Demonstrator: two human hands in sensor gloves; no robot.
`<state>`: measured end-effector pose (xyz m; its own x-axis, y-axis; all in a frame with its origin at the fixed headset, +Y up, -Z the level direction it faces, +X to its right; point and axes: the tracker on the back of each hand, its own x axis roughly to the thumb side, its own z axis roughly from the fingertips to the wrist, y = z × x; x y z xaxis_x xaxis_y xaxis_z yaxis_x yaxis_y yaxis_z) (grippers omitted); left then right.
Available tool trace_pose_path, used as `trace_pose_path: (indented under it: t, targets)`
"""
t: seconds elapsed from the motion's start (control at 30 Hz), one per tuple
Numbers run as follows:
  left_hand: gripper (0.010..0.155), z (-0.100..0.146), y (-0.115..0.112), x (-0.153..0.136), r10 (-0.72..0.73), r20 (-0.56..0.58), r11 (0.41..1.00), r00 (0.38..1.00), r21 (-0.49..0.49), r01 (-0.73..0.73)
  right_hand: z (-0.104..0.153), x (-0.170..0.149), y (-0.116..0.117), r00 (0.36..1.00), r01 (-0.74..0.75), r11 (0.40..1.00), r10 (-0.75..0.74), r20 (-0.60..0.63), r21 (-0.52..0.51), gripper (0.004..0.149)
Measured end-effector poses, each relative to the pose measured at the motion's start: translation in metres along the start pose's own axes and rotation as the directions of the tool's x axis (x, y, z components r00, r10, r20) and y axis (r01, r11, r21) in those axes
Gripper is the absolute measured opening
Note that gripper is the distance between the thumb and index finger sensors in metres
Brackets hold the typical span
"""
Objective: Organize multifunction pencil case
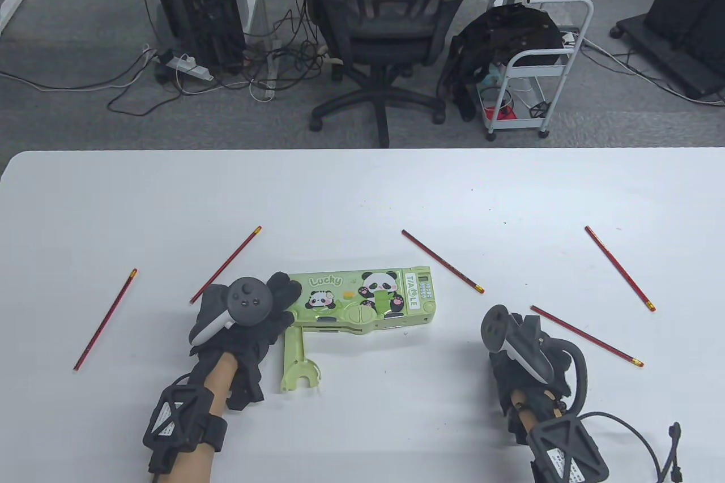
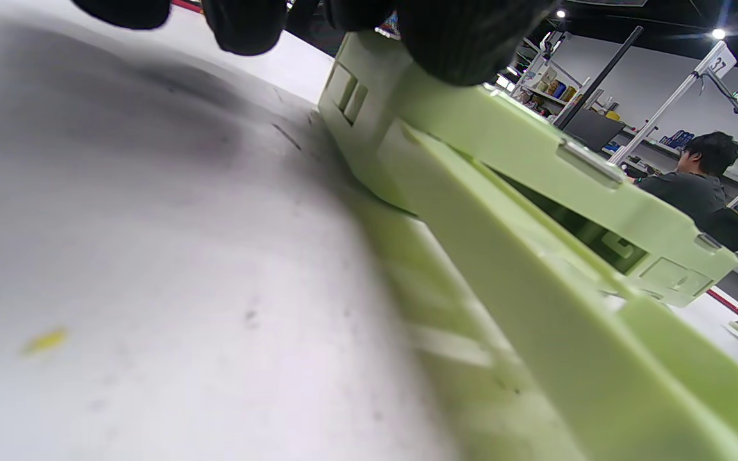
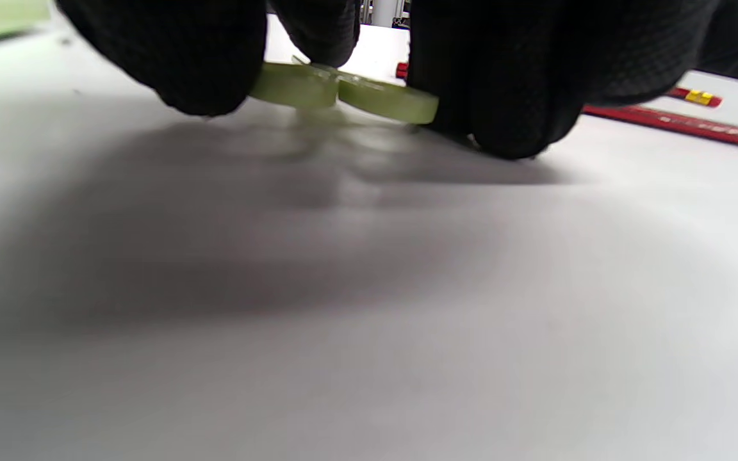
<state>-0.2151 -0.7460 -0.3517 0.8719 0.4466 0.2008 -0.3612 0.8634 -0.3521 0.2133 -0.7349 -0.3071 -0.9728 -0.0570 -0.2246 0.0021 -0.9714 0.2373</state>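
Note:
The green panda pencil case [image 1: 368, 299] lies flat at the table's middle. A green slide-out arm [image 1: 294, 361] sticks out from its near left side. My left hand [image 1: 280, 293] rests on the case's left end; in the left wrist view its fingertips [image 2: 465, 38] press on the case's top edge [image 2: 535, 166]. My right hand [image 1: 501, 336] is down on the table right of the case, its fingers hidden under the tracker. In the right wrist view it [image 3: 343, 70] pinches a small flat green piece [image 3: 382, 102] against the table.
Several red pencils lie scattered: far left [image 1: 105, 320], behind my left hand [image 1: 225, 264], behind the case's right end [image 1: 442, 261], far right [image 1: 619, 268], and just right of my right hand [image 1: 586, 335], also in the right wrist view [image 3: 683, 121]. A black cable [image 1: 651, 449] lies at the bottom right.

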Motion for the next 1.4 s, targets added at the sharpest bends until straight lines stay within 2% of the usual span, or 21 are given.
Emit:
trace_pose_path:
  t: [0.1,0.23,0.47,0.7,1.07,1.4]
  targets:
    - [0.058,0.000,0.000,0.000,-0.004,-0.001,1.000,1.000,0.000,0.004,0.007,0.003,-0.008,0.991,0.131,0.991,-0.131,0.025,-0.019,0.073]
    - [0.058,0.000,0.000,0.000,-0.006,-0.001,1.000,1.000,0.000,0.006,0.019,0.015,-0.018,0.974,0.218,0.975,-0.214,0.078,-0.048,0.072]
    - [0.058,-0.001,0.001,0.000,-0.008,-0.001,1.000,1.000,0.001,0.008,0.045,0.058,-0.029,0.922,0.342,0.939,-0.329,0.206,-0.031,0.071]
    - [0.058,-0.001,0.001,0.000,-0.006,0.000,1.000,1.000,0.000,0.006,0.070,0.114,-0.034,0.897,0.338,0.941,-0.321,0.303,-0.004,0.070]
    - [0.058,0.000,0.001,-0.001,-0.001,0.002,1.000,1.000,0.000,0.001,0.093,0.191,-0.024,0.876,0.272,0.962,-0.263,0.405,0.036,0.070]
    - [0.058,0.000,0.001,-0.001,-0.002,0.003,1.000,1.000,0.002,0.002,0.108,0.236,-0.015,0.866,0.210,0.975,-0.219,0.450,0.070,0.069]
